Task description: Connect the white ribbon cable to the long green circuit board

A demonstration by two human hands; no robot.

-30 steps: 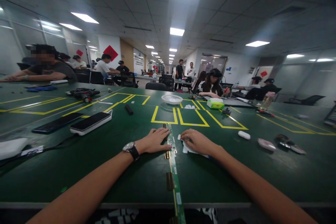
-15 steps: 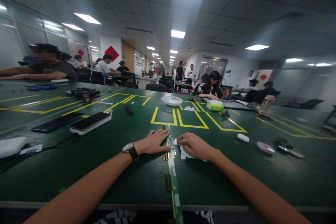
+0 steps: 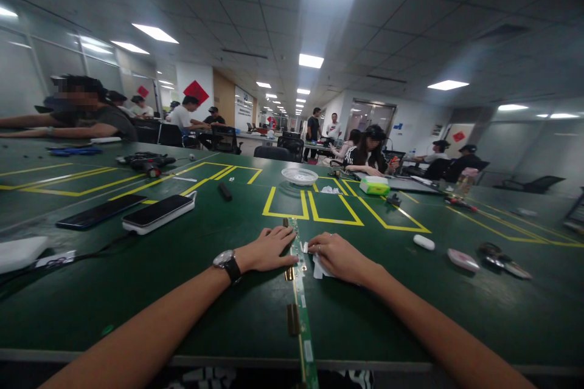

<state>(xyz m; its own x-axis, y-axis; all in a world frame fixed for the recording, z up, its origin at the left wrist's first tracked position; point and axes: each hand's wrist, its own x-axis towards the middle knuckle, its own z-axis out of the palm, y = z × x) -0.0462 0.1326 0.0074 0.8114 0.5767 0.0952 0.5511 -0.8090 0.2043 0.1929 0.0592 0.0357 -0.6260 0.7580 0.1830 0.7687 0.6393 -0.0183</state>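
Flat smartphone (image 3: 100,211): dark screen up, on the green desk (image 3: 246,322).
Second smartphone (image 3: 157,209): just beside it, on a white block.
Left hand (image 3: 269,249): released, palm down, fingers spread, fingertips and thumb at the board's left edge; watch (image 3: 227,262) on the wrist.
Circuit board (image 3: 306,328): long green strip between the hands, its near end past the desk edge.
Right hand (image 3: 340,256): pinching white tissue (image 3: 319,268) by the board's right edge; contact unclear.
White case (image 3: 424,242): farther right, apart.
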